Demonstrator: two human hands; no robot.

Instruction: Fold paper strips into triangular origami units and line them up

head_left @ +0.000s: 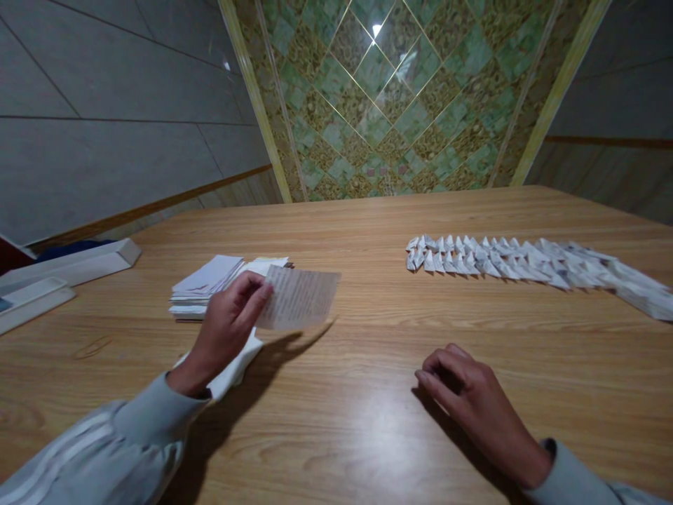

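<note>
My left hand (231,326) pinches a small printed sheet of paper (305,298) by its left edge, between thumb and fingers. The sheet is held up above the table, roughly flat, with lines of text on it. Behind that hand lies a stack of paper sheets (210,280), partly covered by the hand. Under my left wrist is another white piece of paper (234,368). My right hand (470,393) hovers low over the wood at the right, its fingers loosely curled, a gap between thumb and forefinger, and nothing in it.
Two long rows of folded paper pieces (484,259) run across the right side of the wooden table (347,231). White open boxes (94,263) stand at the left edge. A green patterned tile panel (389,105) is beyond the table.
</note>
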